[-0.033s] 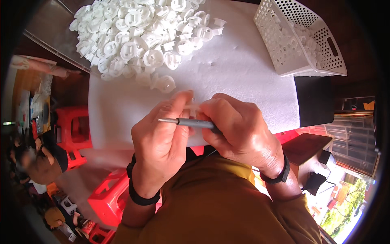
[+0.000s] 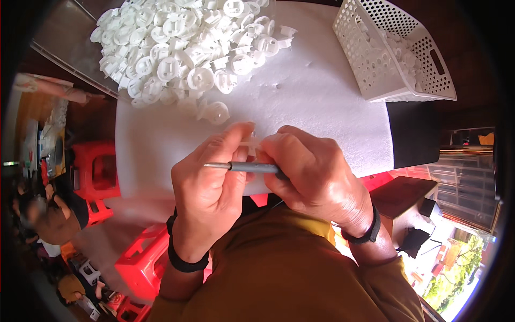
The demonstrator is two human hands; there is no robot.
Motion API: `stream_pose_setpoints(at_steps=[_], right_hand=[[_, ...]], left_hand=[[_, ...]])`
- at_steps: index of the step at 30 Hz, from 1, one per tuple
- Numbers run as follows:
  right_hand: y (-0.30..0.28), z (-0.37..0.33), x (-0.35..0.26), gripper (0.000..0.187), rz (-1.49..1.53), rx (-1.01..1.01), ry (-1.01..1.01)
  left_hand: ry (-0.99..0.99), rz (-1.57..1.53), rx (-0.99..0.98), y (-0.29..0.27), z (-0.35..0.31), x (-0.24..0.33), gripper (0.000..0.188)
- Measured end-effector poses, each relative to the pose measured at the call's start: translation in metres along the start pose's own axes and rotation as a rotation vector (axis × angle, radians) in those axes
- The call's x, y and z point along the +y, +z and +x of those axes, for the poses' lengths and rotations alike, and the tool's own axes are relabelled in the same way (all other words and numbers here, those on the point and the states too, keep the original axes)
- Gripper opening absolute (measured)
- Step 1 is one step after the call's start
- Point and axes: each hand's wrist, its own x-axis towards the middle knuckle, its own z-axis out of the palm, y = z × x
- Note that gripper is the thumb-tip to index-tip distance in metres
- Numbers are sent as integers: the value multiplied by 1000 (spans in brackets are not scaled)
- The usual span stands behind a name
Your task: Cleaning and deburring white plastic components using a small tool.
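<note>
Both my hands meet over the near edge of a table covered with a white foam sheet (image 2: 311, 86). My left hand (image 2: 206, 196) is closed, pinching a small white plastic part (image 2: 251, 144) between thumb and fingers. On the part's other side press the thumb and forefinger of my right hand (image 2: 316, 174). Also in the right hand is a slim tool with a grey handle (image 2: 252, 167) and thin metal shaft, screwdriver-like. Its shaft points left across my left palm, apart from the part. My fingers hide most of the part.
A large heap of white round plastic pieces (image 2: 171, 48) covers the far left of the table. One loose piece (image 2: 217, 112) lies just beyond my left hand. At the far right stands a white perforated basket (image 2: 370, 64) holding similar pieces. Red stools (image 2: 142, 257) stand at left.
The tool has shifted slightly left and down with my right hand. Both hands keep their hold on the white part.
</note>
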Motion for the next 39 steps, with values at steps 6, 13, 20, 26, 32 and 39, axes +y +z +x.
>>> stream_pose_setpoints(at_steps=[6,13,20,26,32,39], right_hand=[[5,-4,-13,33,-224,-76,-39],[10,-7,-10,25,-169,-54,37],[-9,0,-11,10,377,-70,447],[-8,8,-14,19,684,-154,684],[-1,5,-9,18,672,-159,617],[-1,10,-11,19,664,-156,663]], left_hand=[[-78,-91,-33,-3,8,3,28],[3,190,-7,2,-2,-6,30],[-173,-300,-167,-16,-4,11,31],[-214,-362,-177,-20,-8,3,36],[-154,-417,-130,-19,-9,-2,28],[-187,-501,-109,-20,-8,-7,27]])
